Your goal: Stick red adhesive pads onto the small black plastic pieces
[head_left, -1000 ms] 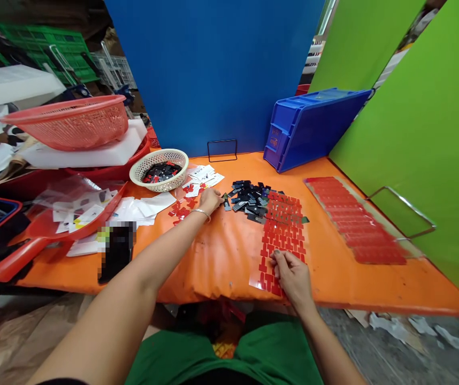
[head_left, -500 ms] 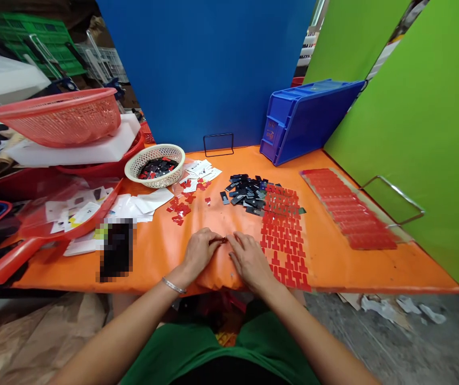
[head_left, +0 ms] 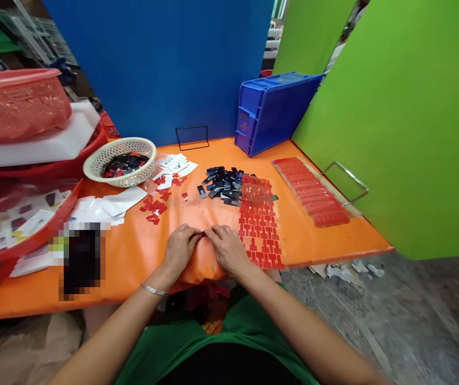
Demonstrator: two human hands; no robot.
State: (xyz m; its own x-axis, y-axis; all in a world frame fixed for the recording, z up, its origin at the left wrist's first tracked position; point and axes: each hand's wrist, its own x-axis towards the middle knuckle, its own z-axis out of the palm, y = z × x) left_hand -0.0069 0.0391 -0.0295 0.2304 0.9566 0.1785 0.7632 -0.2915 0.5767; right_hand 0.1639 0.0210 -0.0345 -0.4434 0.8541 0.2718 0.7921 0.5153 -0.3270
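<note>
Between my fingertips, near the table's front edge, is a small dark flat piece, mostly hidden by the fingers. My left hand, with a bracelet on its wrist, pinches it from the left. Thumb and fingers of my right hand close on its other end. Just right of that hand lies a sheet of red T-shaped stickers, with gaps in some rows. A heap of small black rectangular pieces lies beyond my hands, touching the sheet's far end. Loose red scraps are scattered to the left.
A cream basket of black and red pieces stands back left, near white papers. Red baskets and a red dustpan crowd the left. A blue crate leans at the back; a red sheet lies right.
The view has swung to the right, so everything on the table appears further left. My hands stay together on the small dark piece, with only slight finger movement.
</note>
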